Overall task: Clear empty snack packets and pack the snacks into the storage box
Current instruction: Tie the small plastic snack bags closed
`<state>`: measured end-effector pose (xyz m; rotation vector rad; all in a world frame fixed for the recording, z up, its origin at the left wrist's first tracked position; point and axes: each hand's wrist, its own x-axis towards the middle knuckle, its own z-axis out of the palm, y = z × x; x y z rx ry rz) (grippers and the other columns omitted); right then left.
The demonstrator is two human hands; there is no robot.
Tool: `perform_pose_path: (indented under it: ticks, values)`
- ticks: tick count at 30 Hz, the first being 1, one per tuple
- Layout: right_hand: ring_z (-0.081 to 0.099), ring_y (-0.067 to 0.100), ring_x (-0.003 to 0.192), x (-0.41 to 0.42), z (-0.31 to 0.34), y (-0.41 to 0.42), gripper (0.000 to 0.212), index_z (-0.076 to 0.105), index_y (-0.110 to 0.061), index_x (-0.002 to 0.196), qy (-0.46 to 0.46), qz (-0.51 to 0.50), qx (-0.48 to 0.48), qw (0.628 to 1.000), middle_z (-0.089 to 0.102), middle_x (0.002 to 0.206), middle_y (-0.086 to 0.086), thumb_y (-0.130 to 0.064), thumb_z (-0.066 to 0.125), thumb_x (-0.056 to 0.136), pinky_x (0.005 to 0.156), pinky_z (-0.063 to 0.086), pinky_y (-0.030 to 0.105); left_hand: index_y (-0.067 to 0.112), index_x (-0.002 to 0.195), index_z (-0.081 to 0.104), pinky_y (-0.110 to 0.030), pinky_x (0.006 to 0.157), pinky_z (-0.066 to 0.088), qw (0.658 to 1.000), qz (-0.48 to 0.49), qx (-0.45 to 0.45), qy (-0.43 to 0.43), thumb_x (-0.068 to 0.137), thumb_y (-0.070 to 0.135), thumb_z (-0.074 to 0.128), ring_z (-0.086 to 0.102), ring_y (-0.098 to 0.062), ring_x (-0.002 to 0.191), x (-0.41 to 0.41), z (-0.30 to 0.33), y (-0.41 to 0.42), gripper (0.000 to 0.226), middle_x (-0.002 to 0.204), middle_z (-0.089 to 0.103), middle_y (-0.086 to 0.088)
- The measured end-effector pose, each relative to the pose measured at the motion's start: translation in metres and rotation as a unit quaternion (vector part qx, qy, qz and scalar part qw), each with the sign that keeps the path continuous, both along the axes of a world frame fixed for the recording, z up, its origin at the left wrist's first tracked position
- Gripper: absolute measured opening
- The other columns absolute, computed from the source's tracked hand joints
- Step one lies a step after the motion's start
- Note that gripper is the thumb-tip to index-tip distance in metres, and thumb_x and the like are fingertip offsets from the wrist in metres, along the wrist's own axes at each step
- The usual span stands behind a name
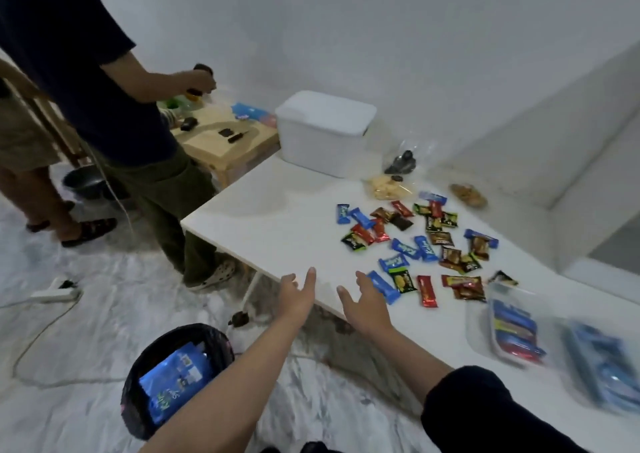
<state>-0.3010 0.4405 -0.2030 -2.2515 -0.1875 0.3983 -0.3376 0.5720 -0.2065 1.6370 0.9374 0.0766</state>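
Left hand (298, 291): grip wide open, fingers straight and spread, holding nothing. It is over the near left edge of the surface (277, 217); whether the fingertips touch it cannot be told. The bare forearm reaches forward from the lower frame.

Right hand (363, 300): grip open, fingers relaxed and slightly curved, thumb spread to the left, holding nothing. Its fingertips lie just beside a blue bar (382, 288) at the near edge of the surface; contact cannot be confirmed. The upper arm wears a dark sleeve (485, 414).

Snacks (426, 241): small wrapped pieces in blue, red, green and brown, scattered over the middle and right of the surface. Two clear bags of pale biscuits (389, 188) lie toward the far edge.

Box (323, 134): white, lid on, at the far left corner of the surface, well apart from both hands.

A clear tray (512, 328) of wrapped bars sits at the near right edge; the items beside it are blurred.

Bin (173, 376): black-lined, on the floor below the left forearm, with a blue packet (175, 381) inside.

A second person (114, 106) stands at a wooden table (225, 141) beyond the far left corner.
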Motion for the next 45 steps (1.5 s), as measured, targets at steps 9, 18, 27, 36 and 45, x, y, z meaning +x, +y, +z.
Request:
perform_pose_path:
  ticks: [9,18,27,36,45]
  values:
    - [0.037,0.021,0.137,-0.003,0.004,-0.187,0.06,0.032,-0.014,0.145,-0.017,-0.133,-0.02,0.991,0.038,0.15,0.005,-0.039,0.05,0.094,0.111,0.031,0.033,0.008,0.136,0.041,-0.034,0.099,0.039,0.994,-0.111,0.008,0.009,0.09,0.051,0.05,0.048,-0.027,0.125,0.027,-0.001,-0.167,0.064,0.139,0.048,-0.011]
    - [0.057,0.027,0.111,0.032,0.011,-0.286,0.043,0.044,-0.015,0.133,-0.037,-0.2,-0.023,0.979,0.059,0.127,0.009,-0.031,0.051,0.093,0.087,0.044,0.028,0.008,0.135,0.043,-0.037,0.103,0.04,0.985,-0.168,0.04,0.001,0.09,0.055,0.048,0.048,-0.028,0.124,0.073,0.0,-0.225,0.065,0.137,0.05,-0.01]
    - [0.048,0.023,0.127,0.131,0.024,-0.279,0.051,0.039,-0.011,0.138,-0.077,-0.205,-0.001,0.976,0.05,0.139,0.01,-0.03,0.054,0.093,0.102,0.039,0.033,0.002,0.121,0.051,-0.039,0.09,0.046,0.976,-0.203,0.076,-0.031,0.087,0.059,0.046,0.058,-0.032,0.102,0.183,0.018,-0.208,0.067,0.11,0.06,-0.019]
    - [0.049,0.025,0.123,0.28,0.028,-0.218,0.052,0.036,-0.013,0.14,-0.065,-0.252,0.044,0.965,0.047,0.139,0.012,-0.032,0.052,0.094,0.096,0.04,0.03,-0.001,0.11,0.056,-0.033,0.08,0.043,0.96,-0.248,0.12,-0.05,0.088,0.056,0.049,0.057,-0.022,0.09,0.334,0.022,-0.148,0.061,0.089,0.058,-0.002]
    - [0.049,0.023,0.124,0.392,0.002,-0.19,0.05,0.039,-0.012,0.138,-0.033,-0.25,0.033,0.967,0.047,0.139,0.01,-0.031,0.051,0.094,0.094,0.047,0.035,0.008,0.124,0.053,-0.034,0.098,0.041,0.94,-0.288,0.181,-0.032,0.086,0.045,0.06,0.05,-0.025,0.12,0.442,0.006,-0.124,0.055,0.129,0.055,-0.01]
